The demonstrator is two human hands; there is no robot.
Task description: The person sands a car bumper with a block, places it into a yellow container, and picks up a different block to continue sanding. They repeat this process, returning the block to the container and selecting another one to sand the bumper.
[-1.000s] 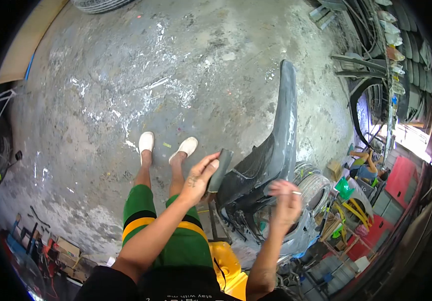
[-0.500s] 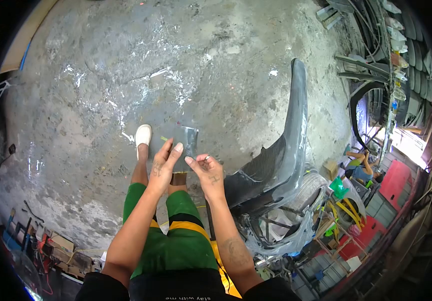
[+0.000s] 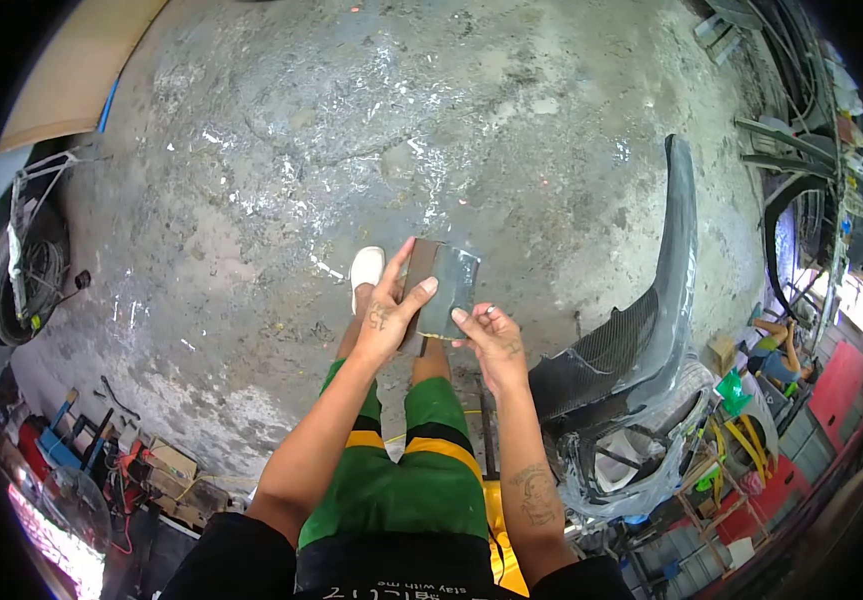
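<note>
In front of my knees, a dark grey sheet with a worn, whitish upper edge is held between both hands. Along its left side shows a brown strip, which looks like a folded part or a second piece. My left hand grips the left side, thumb on top and fingers behind. At the lower right edge, my right hand pinches the sheet between thumb and fingers. A ring is on one of its fingers.
A dark curved car panel stands to the right, beside a plastic-wrapped part. Tools and boxes lie at the lower left, a wheel at the left. Another person is at the far right.
The view has shifted, so the surroundings and hands sit differently in it. The sheet is turned, and its brown strip now shows beside my left hand.
</note>
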